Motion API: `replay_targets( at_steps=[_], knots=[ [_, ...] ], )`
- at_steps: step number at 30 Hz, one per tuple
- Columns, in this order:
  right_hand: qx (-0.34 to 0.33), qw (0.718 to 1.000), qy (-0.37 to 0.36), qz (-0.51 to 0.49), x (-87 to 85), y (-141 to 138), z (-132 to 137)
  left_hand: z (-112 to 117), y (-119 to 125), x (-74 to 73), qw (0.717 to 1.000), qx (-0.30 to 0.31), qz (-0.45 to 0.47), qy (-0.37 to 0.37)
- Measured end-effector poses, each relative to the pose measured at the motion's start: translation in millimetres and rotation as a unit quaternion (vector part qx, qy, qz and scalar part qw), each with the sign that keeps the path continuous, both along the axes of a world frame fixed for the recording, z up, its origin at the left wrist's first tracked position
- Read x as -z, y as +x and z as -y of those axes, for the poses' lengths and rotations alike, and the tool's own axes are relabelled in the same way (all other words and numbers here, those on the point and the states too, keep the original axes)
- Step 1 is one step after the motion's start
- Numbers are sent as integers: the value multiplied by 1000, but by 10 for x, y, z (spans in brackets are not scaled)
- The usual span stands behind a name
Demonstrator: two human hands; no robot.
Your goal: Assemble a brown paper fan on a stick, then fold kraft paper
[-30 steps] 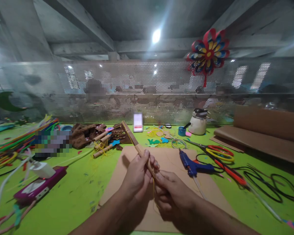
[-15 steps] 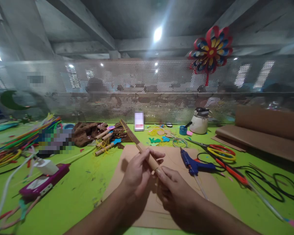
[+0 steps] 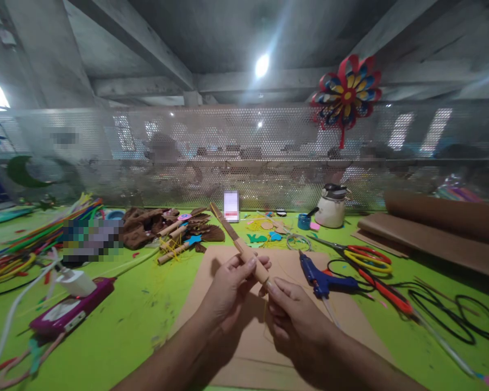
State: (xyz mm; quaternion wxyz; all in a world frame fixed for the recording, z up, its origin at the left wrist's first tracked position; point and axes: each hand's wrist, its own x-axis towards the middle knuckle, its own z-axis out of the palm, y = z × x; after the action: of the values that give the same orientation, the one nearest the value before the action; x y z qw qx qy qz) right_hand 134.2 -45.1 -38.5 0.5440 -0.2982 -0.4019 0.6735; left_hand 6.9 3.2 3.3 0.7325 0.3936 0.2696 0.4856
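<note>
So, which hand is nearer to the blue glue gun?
The right hand, left of the blue glue gun on its near side; the left hand is farther left, holding the tan rod.

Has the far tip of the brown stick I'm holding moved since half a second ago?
Yes, slightly right: the brown stick now has its far tip nearer the standing phone.

TEXT: none legible | phone screen (image 3: 231, 204): pixelated, unreadable | pink disc (image 3: 184, 216): markings too small
</note>
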Motion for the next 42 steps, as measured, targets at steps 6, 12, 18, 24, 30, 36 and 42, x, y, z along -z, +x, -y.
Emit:
replay_targets(
  at_steps=[6, 12, 18, 24, 30, 36, 42],
  knots=[
    [-81, 995, -18, -59, -17, 55, 30, 41, -9, -59, 1000, 6, -7, -3],
    [-108, 990, -42, -85, -88, 73, 92, 84, -17, -96, 1000, -9, -23, -10],
    [-126, 986, -31, -108, -68, 80, 92, 73, -21, -84, 1000, 7, -6, 11],
    [-83, 992, -32, -85, -69, 47, 106, 87, -23, -124, 1000, 8, -12, 9],
    [-116, 987, -26, -109, -101, 66, 111, 80, -30, -132, 1000, 4, 7, 27],
    [-166, 973, -27, -158, -141, 91, 117, 72, -37, -120, 998, 19, 27, 47],
    [-192, 967, -17, -167, -182, 119, 157, 133, -42, -176, 995, 54, 45, 70]
  ],
)
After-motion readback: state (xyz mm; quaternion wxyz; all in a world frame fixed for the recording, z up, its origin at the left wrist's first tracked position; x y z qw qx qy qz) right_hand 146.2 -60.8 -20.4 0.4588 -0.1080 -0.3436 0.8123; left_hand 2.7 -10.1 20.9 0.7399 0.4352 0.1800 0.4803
